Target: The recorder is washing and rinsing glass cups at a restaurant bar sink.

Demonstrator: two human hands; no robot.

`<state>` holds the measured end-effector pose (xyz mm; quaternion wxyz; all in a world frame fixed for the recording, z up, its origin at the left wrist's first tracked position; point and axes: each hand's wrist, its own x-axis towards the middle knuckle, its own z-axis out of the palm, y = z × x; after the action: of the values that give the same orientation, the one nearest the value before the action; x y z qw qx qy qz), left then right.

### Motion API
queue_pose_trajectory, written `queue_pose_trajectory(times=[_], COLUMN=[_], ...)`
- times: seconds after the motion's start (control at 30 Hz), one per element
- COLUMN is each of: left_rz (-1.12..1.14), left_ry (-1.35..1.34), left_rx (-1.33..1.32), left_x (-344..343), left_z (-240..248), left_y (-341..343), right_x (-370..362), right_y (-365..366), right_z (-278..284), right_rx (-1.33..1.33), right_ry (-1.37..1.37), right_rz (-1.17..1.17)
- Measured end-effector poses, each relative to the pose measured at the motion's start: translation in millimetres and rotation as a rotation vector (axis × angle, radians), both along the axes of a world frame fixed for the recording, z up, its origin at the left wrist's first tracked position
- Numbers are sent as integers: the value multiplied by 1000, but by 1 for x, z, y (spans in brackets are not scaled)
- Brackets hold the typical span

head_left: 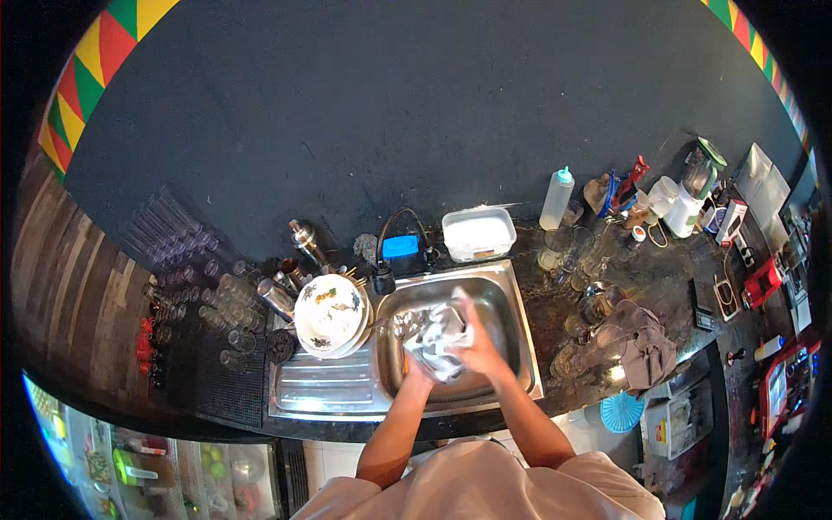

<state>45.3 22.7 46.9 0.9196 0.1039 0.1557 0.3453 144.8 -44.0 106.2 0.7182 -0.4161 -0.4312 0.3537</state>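
Over the steel sink (510,334), both hands are around a shiny grey-and-white thing (442,340), blurred by motion, so its kind cannot be made out. My left hand (419,371) grips its lower left side, with the fingers mostly hidden behind it. On its right side, my right hand (477,345) presses against it, fingers pointing up and smeared. More shiny shapes, perhaps wet glass or suds, show in the basin just left of it. A black faucet (383,279) stands at the basin's upper left corner.
Stacked plates with food scraps (328,314) stand on the drainboard (329,386). Behind the sink is a white tub (478,234). Many glasses (238,303) crowd the left counter. To the right are more glassware, a grey cloth (648,351), a squeeze bottle (556,199) and a blender (692,191).
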Motion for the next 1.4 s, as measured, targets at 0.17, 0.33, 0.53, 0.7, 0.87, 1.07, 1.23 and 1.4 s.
queue_pose_trajectory(times=[0.17,0.33,0.53,0.7,0.87,1.07,1.23,1.4], left_rz=[-45,112,179,254,189,323,214,-74], left_ry=[5,309,301,449,433,420,476,240], left_rx=[-54,-33,-13,-26,19,-50,-39,120], left_x=[-1,1,-1,14,0,10,25,12], left_z=[-2,-22,-30,-23,-45,-48,-36,-19], left_y=[2,8,7,-5,9,4,-11,-3], right_x=[46,5,4,13,6,1,22,8], right_y=[24,5,-10,5,-25,-27,-26,-47], right_z=[-34,14,3,-21,-3,-24,-46,-15], right_rx=[-351,-253,-118,-242,-99,-297,-461,163], right_ry=[-41,-214,-376,-220,-650,-612,-49,-772], right_rz=[-375,-384,-275,-331,-387,-533,-413,-391])
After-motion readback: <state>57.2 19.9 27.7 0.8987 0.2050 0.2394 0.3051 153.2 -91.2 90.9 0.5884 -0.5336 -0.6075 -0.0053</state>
